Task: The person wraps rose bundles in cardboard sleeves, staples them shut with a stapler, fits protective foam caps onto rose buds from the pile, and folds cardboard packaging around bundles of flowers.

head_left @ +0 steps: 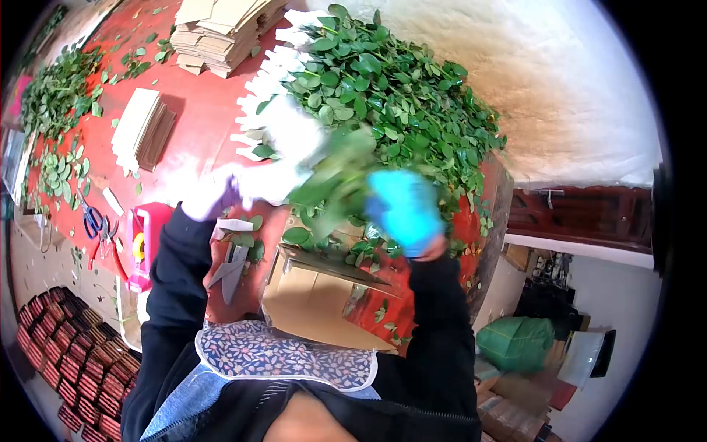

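A bunch of leafy stems (335,180), its one end in white wrap (274,183), hangs blurred over the table between my two hands. At the wrapped end is my left hand (213,193), in a pale glove, its fingers closed on the wrap; glare washes out detail. My right hand (405,210), in a bright blue glove, is curled at the leafy end and smeared by motion. Just beyond lies a big pile of similar leafy bunches (390,88), white wrapped ends to the left. Below my hands are a grey-bladed knife (234,271) and a cardboard sheet (309,298).
Stacks of cardboard pieces (221,33) and a smaller stack (143,131) stand on the red table (202,121). Scissors (93,221), red-handled pruners (109,243) and a pink container (151,239) lie left. Loose leaves (62,92) are scattered at far left. A wall borders the pile.
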`<state>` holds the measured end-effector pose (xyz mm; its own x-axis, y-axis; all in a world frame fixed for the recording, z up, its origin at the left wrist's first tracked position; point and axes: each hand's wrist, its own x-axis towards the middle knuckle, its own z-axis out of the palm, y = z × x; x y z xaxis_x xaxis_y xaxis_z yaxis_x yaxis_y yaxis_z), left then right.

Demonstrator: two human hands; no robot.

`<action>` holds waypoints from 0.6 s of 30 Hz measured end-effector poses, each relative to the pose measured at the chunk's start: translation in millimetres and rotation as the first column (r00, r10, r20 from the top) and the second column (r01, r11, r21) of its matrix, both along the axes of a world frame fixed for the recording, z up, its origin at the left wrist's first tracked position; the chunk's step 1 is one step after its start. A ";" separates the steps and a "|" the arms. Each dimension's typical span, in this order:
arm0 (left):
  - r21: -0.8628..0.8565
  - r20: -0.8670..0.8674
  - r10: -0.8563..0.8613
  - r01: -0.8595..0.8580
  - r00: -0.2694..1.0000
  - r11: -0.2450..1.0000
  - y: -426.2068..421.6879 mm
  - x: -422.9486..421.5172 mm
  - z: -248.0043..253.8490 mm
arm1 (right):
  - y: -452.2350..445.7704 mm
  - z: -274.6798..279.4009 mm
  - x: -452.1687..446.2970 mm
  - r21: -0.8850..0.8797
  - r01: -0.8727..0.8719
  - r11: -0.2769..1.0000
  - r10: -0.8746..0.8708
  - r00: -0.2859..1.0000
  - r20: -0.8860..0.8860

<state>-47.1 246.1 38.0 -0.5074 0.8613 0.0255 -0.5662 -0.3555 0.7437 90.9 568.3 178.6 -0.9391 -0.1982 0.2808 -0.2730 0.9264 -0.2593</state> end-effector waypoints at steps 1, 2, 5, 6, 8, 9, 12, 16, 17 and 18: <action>-0.197 -0.055 0.152 -0.160 0.987 0.967 5.1 -8.3 0.9 | 10.9 29.2 6.4 -0.079 0.070 0.994 -0.084 0.981 -0.176; -0.375 -0.135 0.288 -0.317 0.948 0.871 9.2 -15.9 1.9 | 37.0 41.4 18.3 0.131 0.276 0.952 -0.211 0.905 -0.370; -0.466 -0.391 0.499 -0.634 0.774 0.617 19.7 -49.6 -55.9 | 52.4 115.3 49.7 -0.596 0.462 0.657 -0.660 0.734 -0.159; -0.466 -0.533 0.536 -0.756 0.655 0.461 29.0 -59.2 -70.2 | 61.7 121.5 58.4 -0.661 0.417 0.624 -0.677 0.711 -0.191; -0.440 -0.669 0.454 -0.806 0.589 0.397 33.3 -90.7 -125.3 | 78.4 134.9 68.9 -0.732 0.378 0.567 -0.669 0.729 -0.141; -0.356 -0.771 0.414 -0.867 0.484 0.350 41.5 -99.1 -138.3 | 83.1 119.4 63.0 -0.483 0.505 0.715 -0.648 0.737 -0.189; -0.481 -0.586 0.407 -0.705 0.700 0.520 62.6 -93.7 -98.4 | 99.0 69.3 42.3 0.130 0.542 0.830 -0.436 0.777 -0.453; -0.572 -0.609 0.313 -0.677 0.729 0.464 74.6 -94.0 -98.0 | 81.6 39.1 21.7 -0.134 0.424 0.896 -0.434 0.900 -0.052; -0.603 -0.778 0.022 -0.756 0.628 0.255 74.9 -90.5 -87.5 | 78.2 35.8 18.7 -0.226 0.445 0.867 -0.440 0.895 0.075; -0.608 -0.773 0.020 -0.750 0.634 0.260 74.0 -84.3 -68.7 | 80.1 31.8 19.1 -0.318 0.389 0.865 -0.374 0.921 0.108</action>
